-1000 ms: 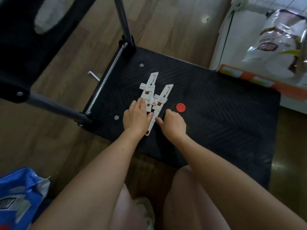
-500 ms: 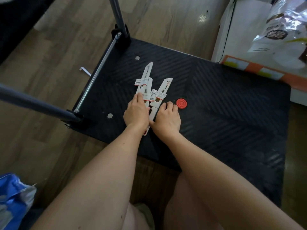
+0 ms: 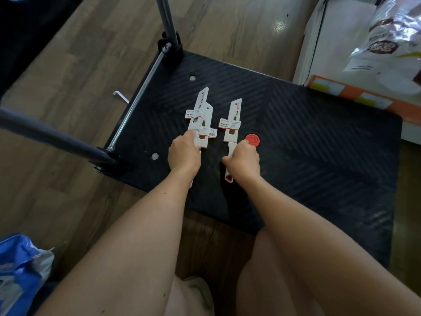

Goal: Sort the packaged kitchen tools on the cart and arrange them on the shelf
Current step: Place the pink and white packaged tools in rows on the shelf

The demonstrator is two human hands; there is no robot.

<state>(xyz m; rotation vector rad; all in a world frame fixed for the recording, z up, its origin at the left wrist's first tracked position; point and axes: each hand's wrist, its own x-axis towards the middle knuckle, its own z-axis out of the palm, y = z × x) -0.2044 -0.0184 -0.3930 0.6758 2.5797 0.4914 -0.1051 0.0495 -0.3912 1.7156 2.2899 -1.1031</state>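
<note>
The black cart (image 3: 319, 156) sits on a wood floor. Two lots of white knife packs lie on it, side by side and a little apart, tips pointing to 12 o'clock. The left hand (image 3: 184, 153) is curled round the bottom of the left knife packs (image 3: 201, 110), with one finger lying along them. The right hand (image 3: 242, 159) is curled round the handle of the right knife pack (image 3: 233, 119). Its red end pokes out at 6 o'clock. A red round button (image 3: 252, 140) sits just beside this hand, at 1 o'clock. A white shelf (image 3: 337, 30) stands at 2 o'clock from the cart. A blue bag (image 3: 20, 265) lies at 8 o'clock.
</note>
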